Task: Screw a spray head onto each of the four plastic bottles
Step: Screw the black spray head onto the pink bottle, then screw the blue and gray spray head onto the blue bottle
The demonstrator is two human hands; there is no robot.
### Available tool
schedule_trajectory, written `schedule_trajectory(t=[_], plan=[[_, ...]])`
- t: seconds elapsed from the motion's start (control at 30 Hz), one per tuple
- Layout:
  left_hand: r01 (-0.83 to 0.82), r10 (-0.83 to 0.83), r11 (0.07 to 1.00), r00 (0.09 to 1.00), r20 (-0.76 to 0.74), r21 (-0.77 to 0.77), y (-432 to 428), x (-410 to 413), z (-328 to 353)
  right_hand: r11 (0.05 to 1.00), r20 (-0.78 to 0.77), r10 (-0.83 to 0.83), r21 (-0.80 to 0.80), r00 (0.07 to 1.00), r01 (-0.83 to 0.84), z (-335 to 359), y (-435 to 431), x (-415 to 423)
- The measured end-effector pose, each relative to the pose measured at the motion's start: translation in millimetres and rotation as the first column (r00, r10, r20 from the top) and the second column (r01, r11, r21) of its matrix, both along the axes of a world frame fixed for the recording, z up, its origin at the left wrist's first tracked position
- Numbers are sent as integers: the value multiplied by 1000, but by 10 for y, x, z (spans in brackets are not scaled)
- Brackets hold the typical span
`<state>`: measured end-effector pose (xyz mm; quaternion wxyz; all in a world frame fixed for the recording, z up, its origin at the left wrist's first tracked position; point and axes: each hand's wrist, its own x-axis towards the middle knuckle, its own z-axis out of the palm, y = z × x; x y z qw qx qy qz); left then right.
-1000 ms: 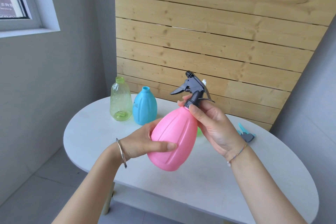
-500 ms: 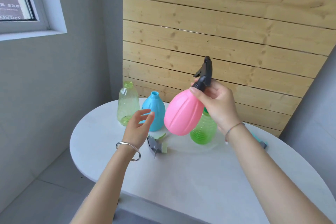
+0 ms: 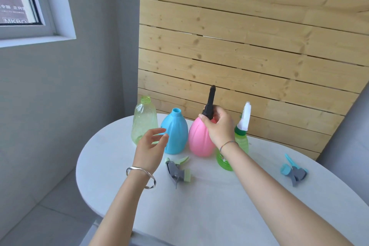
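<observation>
Right hand: pinches black spray head, standing pink bottle on worktop. Left hand: spread, empty, likely reaching for blue bottle.

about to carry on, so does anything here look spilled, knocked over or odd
Nothing looks spilled or damaged. Only the grey-and-green spray head, in front of the blue bottle, and the blue-and-grey spray head, far right, lie loose on their sides on the table, not yet fitted.
</observation>
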<state>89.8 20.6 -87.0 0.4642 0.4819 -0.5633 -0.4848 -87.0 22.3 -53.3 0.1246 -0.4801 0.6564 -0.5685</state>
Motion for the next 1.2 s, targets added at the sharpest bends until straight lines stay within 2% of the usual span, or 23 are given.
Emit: schedule_trajectory(t=[0.43, 1.2], plan=[[-14, 14, 1000, 1000, -10, -8, 10, -7, 25, 997, 17, -68, 46, 998, 67, -97, 47, 3], [7, -6, 1000, 1000, 16, -5, 22, -27, 14, 997, 78, -14, 81, 997, 8, -120, 150, 16]])
